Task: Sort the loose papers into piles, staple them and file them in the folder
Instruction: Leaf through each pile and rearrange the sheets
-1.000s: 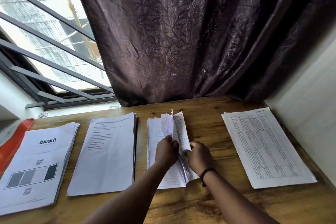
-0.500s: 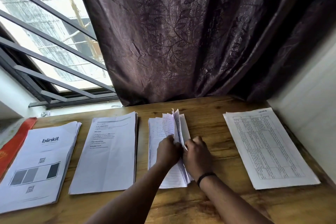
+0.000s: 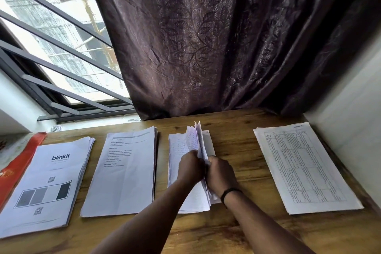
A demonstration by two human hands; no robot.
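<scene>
1. Your left hand point(image 3: 190, 166) and right hand point(image 3: 219, 173) pinch upright sheets of the handwritten pile point(image 3: 183, 171), third along the desk point(image 3: 237, 142).
2. These sheets look light, floppy and slippery; you'd best hold them low near the edges.
3. Only "blinkit" reads, on the far-left pile point(image 3: 47, 183).

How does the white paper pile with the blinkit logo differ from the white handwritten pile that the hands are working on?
The white blinkit-logo pile lies flat and untouched at the far left; the white handwritten pile has sheets lifted upright between the left hand and right hand. The blinkit-logo pile shows a printed logo, grey blocks and QR codes; the handwritten pile shows faint pen writing. Both rest lengthwise on the wooden table.
</scene>
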